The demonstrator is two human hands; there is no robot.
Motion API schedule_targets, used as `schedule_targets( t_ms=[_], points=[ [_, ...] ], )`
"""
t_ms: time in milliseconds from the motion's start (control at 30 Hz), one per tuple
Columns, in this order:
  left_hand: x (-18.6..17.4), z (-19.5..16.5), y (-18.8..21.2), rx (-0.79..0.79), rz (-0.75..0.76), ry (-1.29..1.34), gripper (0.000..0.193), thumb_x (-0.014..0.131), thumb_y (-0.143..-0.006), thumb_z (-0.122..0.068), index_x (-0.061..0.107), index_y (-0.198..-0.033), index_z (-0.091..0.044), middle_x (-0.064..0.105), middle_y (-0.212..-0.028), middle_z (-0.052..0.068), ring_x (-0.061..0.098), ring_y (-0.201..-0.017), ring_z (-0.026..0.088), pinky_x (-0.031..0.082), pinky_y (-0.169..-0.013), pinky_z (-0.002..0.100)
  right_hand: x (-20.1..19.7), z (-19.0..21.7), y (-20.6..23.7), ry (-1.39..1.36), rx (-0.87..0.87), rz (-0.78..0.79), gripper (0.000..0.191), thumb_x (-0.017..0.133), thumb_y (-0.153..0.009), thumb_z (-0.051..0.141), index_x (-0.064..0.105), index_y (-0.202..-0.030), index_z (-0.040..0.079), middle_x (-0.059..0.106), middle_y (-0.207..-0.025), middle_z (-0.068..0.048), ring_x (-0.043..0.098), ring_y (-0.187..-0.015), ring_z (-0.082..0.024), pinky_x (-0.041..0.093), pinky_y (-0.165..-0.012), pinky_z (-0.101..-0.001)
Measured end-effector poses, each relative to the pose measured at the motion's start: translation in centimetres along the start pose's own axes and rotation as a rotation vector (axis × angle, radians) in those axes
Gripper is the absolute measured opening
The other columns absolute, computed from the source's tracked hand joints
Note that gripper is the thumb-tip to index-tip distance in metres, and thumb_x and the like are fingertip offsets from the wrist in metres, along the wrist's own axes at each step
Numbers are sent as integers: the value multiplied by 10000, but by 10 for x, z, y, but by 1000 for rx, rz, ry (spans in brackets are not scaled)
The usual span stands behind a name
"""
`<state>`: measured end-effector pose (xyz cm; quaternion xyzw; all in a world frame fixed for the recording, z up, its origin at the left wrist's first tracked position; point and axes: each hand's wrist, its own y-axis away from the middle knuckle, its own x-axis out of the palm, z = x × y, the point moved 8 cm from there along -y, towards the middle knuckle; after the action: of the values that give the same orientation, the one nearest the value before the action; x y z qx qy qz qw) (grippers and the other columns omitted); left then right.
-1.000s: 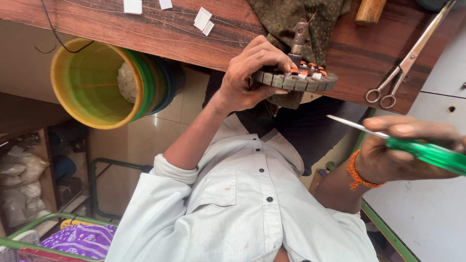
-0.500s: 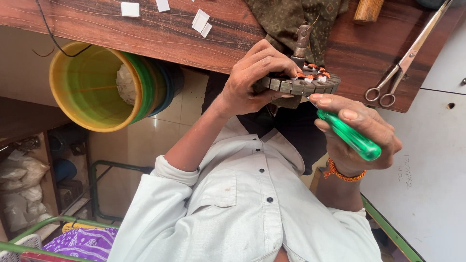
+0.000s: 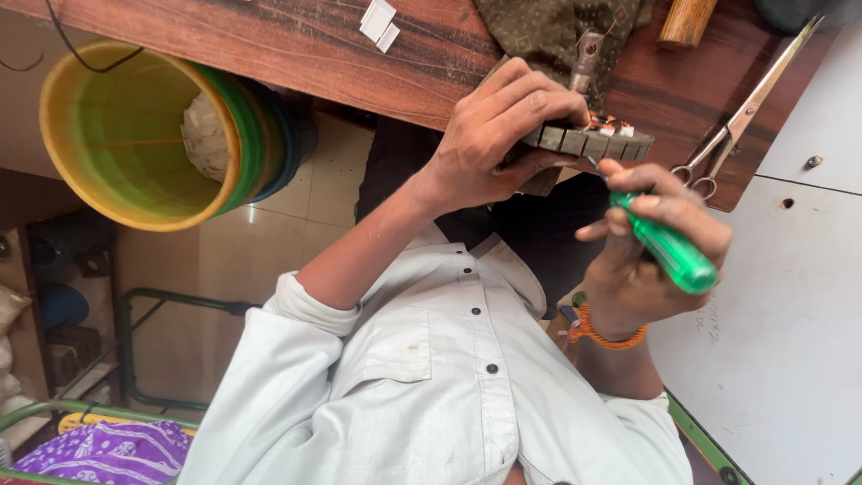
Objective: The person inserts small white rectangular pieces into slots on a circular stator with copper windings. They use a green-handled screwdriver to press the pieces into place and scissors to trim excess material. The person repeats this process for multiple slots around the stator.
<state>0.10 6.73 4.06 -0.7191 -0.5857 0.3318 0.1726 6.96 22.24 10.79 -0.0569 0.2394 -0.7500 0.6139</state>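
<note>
My left hand (image 3: 498, 135) is closed around a round motor stator (image 3: 600, 140) with grey metal segments and copper windings, holding it at the edge of the brown wooden table (image 3: 269, 45). A metal shaft (image 3: 585, 54) sticks up behind it. My right hand (image 3: 651, 256) grips a green-handled screwdriver (image 3: 672, 253), whose thin metal tip touches the near rim of the stator. An orange bead band (image 3: 603, 337) circles that wrist. My pale shirt (image 3: 431, 386) fills the lower middle.
Scissors (image 3: 741, 121) lie on the table's right end beside a white panel (image 3: 790, 314). A patterned dark cloth (image 3: 548, 27), a wooden handle (image 3: 687, 20) and white paper pieces (image 3: 379, 22) rest on the table. Stacked yellow-green buckets (image 3: 108, 135) stand at left; purple cloth (image 3: 108, 449) below.
My right hand has swung the screwdriver from out at the right up to the stator, and its tip now meets the rim. My left hand kept hold of the stator.
</note>
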Motion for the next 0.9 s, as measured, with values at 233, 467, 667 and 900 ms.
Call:
schedule_targets(
  t_ms=[233, 467, 667, 900],
  points=[
    [-2, -2, 1, 43, -7, 28, 572, 878, -864, -66, 574, -1347, -111, 645, -1215, 23, 598, -1104, 236, 557, -905, 350, -6, 4, -19, 110, -55, 144, 218, 674, -1164, 131, 496, -1250, 39, 681, -1080, -175, 734, -1053, -271, 622, -1034, -407],
    [-1, -2, 6, 6, 36, 39, 556, 860, -846, -37, 596, -1330, -115, 656, -1191, 9, 603, -1082, 226, 557, -877, 339, -10, -14, -8, 86, -201, 175, 233, 574, -1116, 245, 407, -1215, 116, 691, -999, -121, 768, -935, -217, 534, -877, -304],
    [4, -4, 5, 56, 58, 18, 509, 895, -883, -107, 604, -1300, -118, 663, -1188, 7, 598, -1070, 216, 542, -853, 340, -20, -32, 11, 102, -369, 55, 196, 563, -1104, 268, 411, -1169, 162, 708, -970, -94, 760, -833, -224, 404, -884, -248],
    [6, 1, 7, 96, 48, 40, 531, 889, -858, -114, 607, -1308, -112, 662, -1195, 3, 595, -1087, 227, 539, -932, 367, -45, -45, -7, -228, -446, 214, 186, 579, -1052, 237, 609, -1192, 118, 713, -961, -150, 761, -907, -295, 533, -944, -417]
  ],
)
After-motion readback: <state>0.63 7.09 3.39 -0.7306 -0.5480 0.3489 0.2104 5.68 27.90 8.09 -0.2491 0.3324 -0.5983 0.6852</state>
